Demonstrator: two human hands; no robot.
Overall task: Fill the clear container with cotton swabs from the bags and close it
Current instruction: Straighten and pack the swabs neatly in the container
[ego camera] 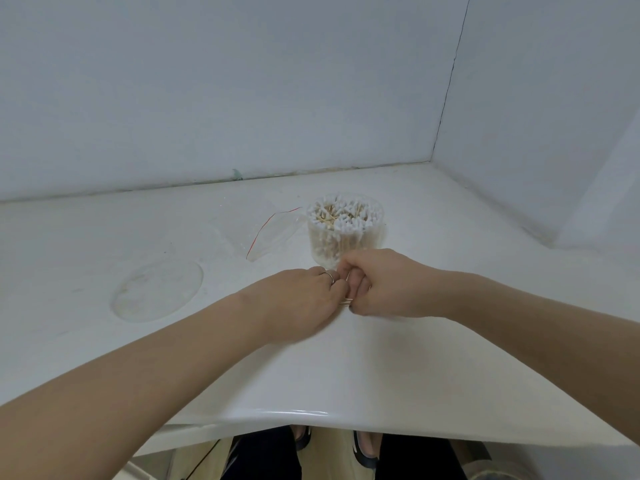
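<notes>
Feet (332, 445) in dark sandals show below the rounded near edge of the white table (346, 375), which runs across the bottom of the view. Both forearms reach over that edge and meet just in front of the container (346, 230).

Left hand (304, 296), a ring on one finger, lies knuckles up with its fingers curled down, touching the right hand (377, 282). That hand is also curled, fingers folded under. Between them a few wooden swab sticks (347, 300) poke out, pinched where the fingertips meet; which hand carries most of them I cannot tell.

Directly behind the hands, the container stands upright and uncovered, packed to its rim with swabs standing on end. Just left of the container lies a flat clear bag (266, 233) with a red seal line. Further left and nearer the table edge rests a round clear lid (157, 289), well apart from the container.

Behind the container the table runs back to white walls that meet in a corner to its right. Bare tabletop lies to the right of the container and between the hands and the near edge.
</notes>
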